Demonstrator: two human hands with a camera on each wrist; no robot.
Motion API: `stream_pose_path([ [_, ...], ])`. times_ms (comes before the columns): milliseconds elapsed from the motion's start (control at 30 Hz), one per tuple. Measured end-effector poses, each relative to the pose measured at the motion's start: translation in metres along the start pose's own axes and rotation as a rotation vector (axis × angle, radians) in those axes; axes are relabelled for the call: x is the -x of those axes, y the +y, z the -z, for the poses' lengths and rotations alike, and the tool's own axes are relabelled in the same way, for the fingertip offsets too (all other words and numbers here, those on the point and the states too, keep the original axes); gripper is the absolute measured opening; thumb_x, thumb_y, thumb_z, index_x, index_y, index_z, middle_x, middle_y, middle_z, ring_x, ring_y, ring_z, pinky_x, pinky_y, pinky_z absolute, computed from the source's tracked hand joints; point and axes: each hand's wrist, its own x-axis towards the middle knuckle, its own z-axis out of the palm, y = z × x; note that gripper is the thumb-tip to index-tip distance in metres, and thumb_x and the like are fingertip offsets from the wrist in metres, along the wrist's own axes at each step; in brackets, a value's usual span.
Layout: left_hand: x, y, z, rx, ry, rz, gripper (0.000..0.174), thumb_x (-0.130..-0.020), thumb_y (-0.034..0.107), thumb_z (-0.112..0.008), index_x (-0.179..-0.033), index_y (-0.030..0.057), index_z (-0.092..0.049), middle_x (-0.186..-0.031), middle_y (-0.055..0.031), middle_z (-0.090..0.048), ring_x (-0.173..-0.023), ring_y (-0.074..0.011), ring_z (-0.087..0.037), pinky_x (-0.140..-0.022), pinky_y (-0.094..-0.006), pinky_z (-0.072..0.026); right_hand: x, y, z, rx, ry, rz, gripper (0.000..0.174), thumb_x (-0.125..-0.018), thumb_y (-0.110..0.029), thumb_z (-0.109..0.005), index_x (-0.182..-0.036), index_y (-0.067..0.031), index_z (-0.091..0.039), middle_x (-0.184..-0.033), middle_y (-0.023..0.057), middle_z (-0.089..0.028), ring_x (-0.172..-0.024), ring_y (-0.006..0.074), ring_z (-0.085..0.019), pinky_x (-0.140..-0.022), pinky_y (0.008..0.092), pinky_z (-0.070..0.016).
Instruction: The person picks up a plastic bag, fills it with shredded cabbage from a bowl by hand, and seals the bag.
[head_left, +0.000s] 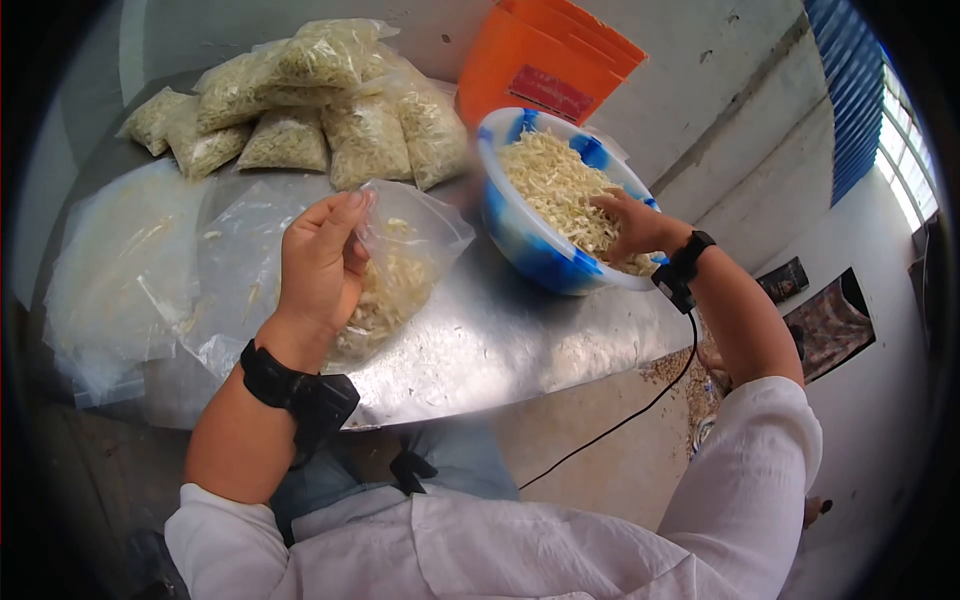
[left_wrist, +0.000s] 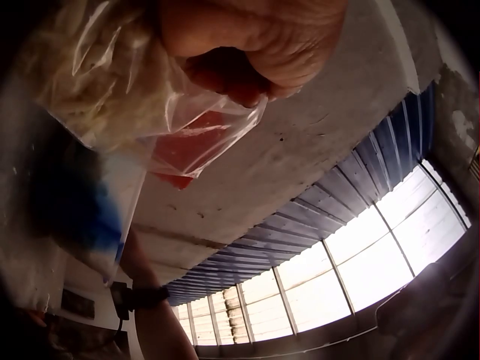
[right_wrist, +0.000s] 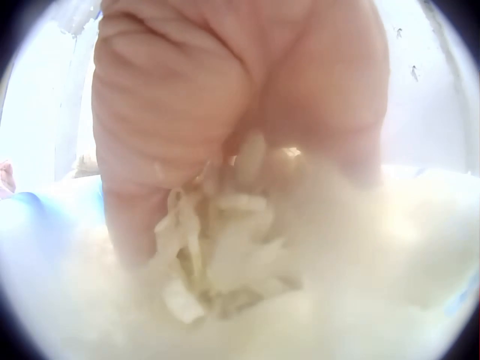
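Note:
My left hand [head_left: 322,262] pinches the rim of a clear plastic bag [head_left: 441,238] between thumb and fingers. Shredded cabbage [head_left: 385,293] partly fills that bag, which leans on the metal table. In the left wrist view the bag [left_wrist: 199,139] hangs from the curled fingers. My right hand [head_left: 640,228] is down in a blue-and-white basin [head_left: 535,243] heaped with pale shredded cabbage [head_left: 550,175]. Seen from the right wrist, the hand [right_wrist: 240,90] has its thumb and fingers sunk in the shreds, with a clump [right_wrist: 232,247] between them. The fingertips are buried.
Several filled, closed bags [head_left: 290,140] are piled at the back left. Flat plastic bags [head_left: 125,270] lie on the table's left side. An orange container [head_left: 545,60] stands behind the basin. The metal table [head_left: 480,350] has its front edge near the person's lap, and a black cable [head_left: 610,428] hangs from the right wrist.

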Motion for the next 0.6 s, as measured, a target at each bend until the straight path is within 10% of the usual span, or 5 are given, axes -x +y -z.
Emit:
stream_pose_path([
  [433, 0.003, 0.031, -0.028, -0.389, -0.026, -0.009, 0.011, -0.084, 0.015, -0.063, -0.082, 0.0039, -0.064, -0.065, 0.004, -0.053, -0.05, -0.0016, -0.045, -0.046, -0.013, -0.0372, 0.0, 0.003, 0.013, 0.091, 0.196, 0.0, 0.058, -0.055, -0.009, -0.071, -0.112, -0.004, -0.058, -0.103, 0.018, -0.057, -0.098, 0.0324, -0.055, -0.085, 0.0339, -0.0448],
  [600, 0.003, 0.071, -0.043, -0.72, -0.038, -0.04, 0.012, -0.081, 0.015, -0.064, -0.073, 0.0059, -0.062, -0.06, 0.0049, -0.05, -0.048, -0.0013, -0.041, -0.043, -0.0149, -0.0329, 0.009, -0.005, 0.047, -0.384, 0.455, -0.066, 0.055, -0.057, -0.006, -0.067, -0.111, -0.0003, -0.058, -0.101, 0.0175, -0.061, -0.095, 0.0287, -0.059, -0.081, 0.0322, -0.0465],
])
